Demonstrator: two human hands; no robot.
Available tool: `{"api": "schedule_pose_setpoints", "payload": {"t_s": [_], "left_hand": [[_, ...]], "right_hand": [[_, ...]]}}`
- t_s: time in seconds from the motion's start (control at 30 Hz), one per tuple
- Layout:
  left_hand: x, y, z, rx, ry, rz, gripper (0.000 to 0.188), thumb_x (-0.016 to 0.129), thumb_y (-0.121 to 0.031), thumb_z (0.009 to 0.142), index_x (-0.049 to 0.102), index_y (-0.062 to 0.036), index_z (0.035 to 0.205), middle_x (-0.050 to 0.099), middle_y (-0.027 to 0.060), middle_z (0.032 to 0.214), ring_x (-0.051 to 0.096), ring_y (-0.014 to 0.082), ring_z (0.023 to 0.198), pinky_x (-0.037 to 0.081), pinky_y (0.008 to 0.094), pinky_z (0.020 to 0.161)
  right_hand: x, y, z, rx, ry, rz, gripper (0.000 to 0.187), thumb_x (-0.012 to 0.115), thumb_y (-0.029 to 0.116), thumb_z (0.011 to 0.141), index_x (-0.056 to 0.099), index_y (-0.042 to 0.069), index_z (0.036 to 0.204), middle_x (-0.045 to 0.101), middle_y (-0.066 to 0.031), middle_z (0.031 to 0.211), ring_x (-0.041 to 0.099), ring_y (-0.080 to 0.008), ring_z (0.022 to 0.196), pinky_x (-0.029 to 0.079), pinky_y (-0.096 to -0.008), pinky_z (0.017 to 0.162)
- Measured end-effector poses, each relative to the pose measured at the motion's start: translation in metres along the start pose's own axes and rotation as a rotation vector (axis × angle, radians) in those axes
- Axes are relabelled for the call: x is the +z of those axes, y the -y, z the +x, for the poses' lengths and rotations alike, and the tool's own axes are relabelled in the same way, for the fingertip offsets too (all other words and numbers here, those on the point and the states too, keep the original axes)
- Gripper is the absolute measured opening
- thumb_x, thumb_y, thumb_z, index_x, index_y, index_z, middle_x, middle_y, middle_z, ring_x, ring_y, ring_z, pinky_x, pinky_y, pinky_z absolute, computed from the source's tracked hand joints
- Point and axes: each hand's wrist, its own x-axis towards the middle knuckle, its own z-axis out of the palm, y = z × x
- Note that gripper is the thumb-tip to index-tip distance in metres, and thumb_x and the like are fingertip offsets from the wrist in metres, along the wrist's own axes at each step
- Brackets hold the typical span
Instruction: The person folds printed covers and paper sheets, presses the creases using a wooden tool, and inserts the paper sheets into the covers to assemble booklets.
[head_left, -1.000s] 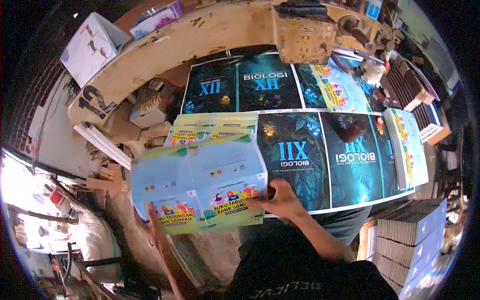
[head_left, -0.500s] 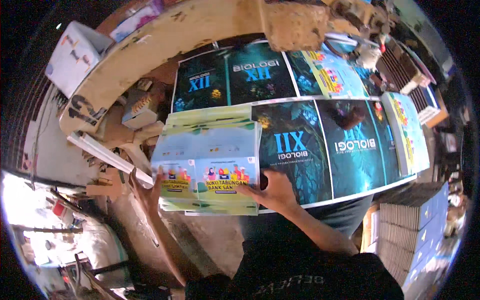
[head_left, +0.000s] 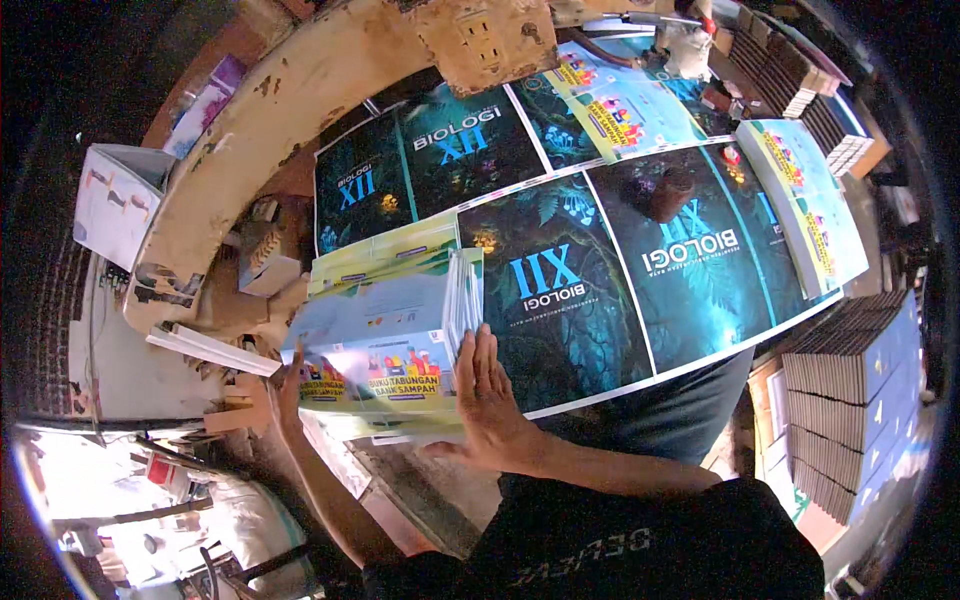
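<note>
Between my hands is a stack of printed cover sheets (head_left: 375, 335), light blue and green with small colourful figures. Its right side is raised, so the layered sheet edges show. My right hand (head_left: 492, 415) lies flat against that side, fingers stretched upward and thumb apart. At the left edge my left hand (head_left: 285, 385) touches the stack with its fingers pointing up; they are partly hidden and blurred. More such sheets lie beneath and behind, over large dark teal printed sheets (head_left: 560, 290).
A thick pile of the same covers (head_left: 805, 215) sits at the right, and a smaller group (head_left: 625, 110) farther back. A brown lump (head_left: 660, 195) rests on the dark sheets. Bound book stacks (head_left: 850, 400) stand at the lower right. A worn beige machine frame (head_left: 215, 170) curves behind.
My right hand has gone from gripping the stack's right edge to lying flat against it. The stack's right side has come up. The whole view has shifted slightly.
</note>
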Motion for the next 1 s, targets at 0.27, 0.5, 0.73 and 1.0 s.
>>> {"api": "schedule_pose_setpoints", "payload": {"t_s": [0.27, 0.5, 0.73, 1.0], "left_hand": [[-0.03, 0.002, -0.021, -0.056, -0.056, -0.009, 0.04, 0.071, -0.024, 0.09, 0.064, 0.0013, 0.12, 0.068, 0.0082, 0.105, 0.061, 0.0163, 0.094, 0.048, 0.0314, 0.085], [-0.057, 0.011, -0.038, -0.09, -0.108, -0.024, 0.038, 0.072, -0.02, 0.089, 0.065, 0.001, 0.12, 0.068, 0.0072, 0.105, 0.062, 0.015, 0.092, 0.049, 0.0306, 0.083], [-0.081, 0.023, -0.037, -0.102, -0.146, -0.04, 0.037, 0.072, -0.017, 0.088, 0.066, 0.0006, 0.12, 0.069, 0.0061, 0.105, 0.063, 0.0138, 0.091, 0.049, 0.0297, 0.082], [-0.11, 0.037, -0.024, -0.094, -0.176, -0.057, 0.036, 0.073, -0.013, 0.087, 0.067, 0.0002, 0.12, 0.07, 0.005, 0.105, 0.064, 0.0123, 0.088, 0.05, 0.0287, 0.08]], "right_hand": [[0.004, 0.011, 0.006, -0.053, 0.05, -0.414, 0.118, 0.08, 0.049, 0.068, 0.019, -0.015, 0.146, 0.01, -0.0396, 0.153, 0.013, -0.0554, 0.144, 0.018, -0.0616, 0.116], [0.028, 0.009, 0.011, -0.089, -0.077, -0.617, 0.078, 0.059, 0.027, 0.082, 0.032, -0.009, 0.146, 0.026, -0.0343, 0.153, 0.021, -0.0462, 0.146, 0.02, -0.061, 0.116], [0.038, 0.02, 0.017, -0.173, -0.014, -0.619, 0.078, 0.059, 0.032, 0.084, 0.032, -0.003, 0.149, 0.026, -0.0307, 0.155, 0.02, -0.0467, 0.146, 0.016, -0.0678, 0.113], [0.024, 0.011, 0.01, -0.178, 0.126, -0.43, 0.108, 0.082, 0.039, 0.068, 0.026, -0.001, 0.152, 0.011, -0.0307, 0.159, 0.008, -0.0476, 0.148, 0.008, -0.0671, 0.115]]}}
